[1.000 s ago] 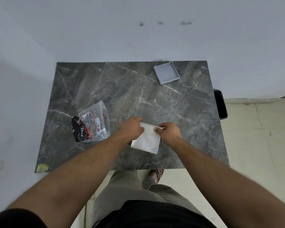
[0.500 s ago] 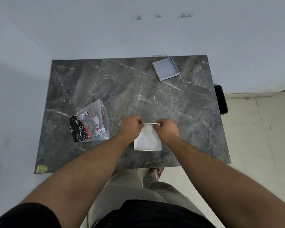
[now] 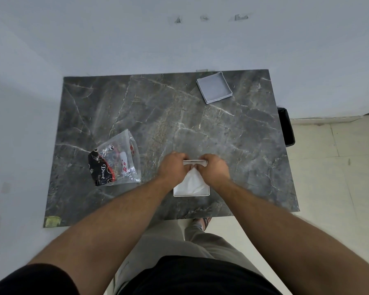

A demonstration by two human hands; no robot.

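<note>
A small square white box [image 3: 191, 189] lined with white paper lies near the front edge of the dark marble table [image 3: 158, 107]. My left hand [image 3: 172, 167] and my right hand [image 3: 213, 168] both grip the box's far rim, fingers curled over it, one at each far corner. The hands cover the far half of the box. A matching grey-white box lid [image 3: 213, 87] sits open side up at the table's far right.
A clear plastic bag [image 3: 115, 159] with black and red printed packets lies on the table to the left of the box. A black bin [image 3: 287, 126] stands on the floor off the table's right edge. A white wall borders the far and left sides.
The box has been turned from a skewed angle to square with the table edge. Both hands moved closer together on its far rim.
</note>
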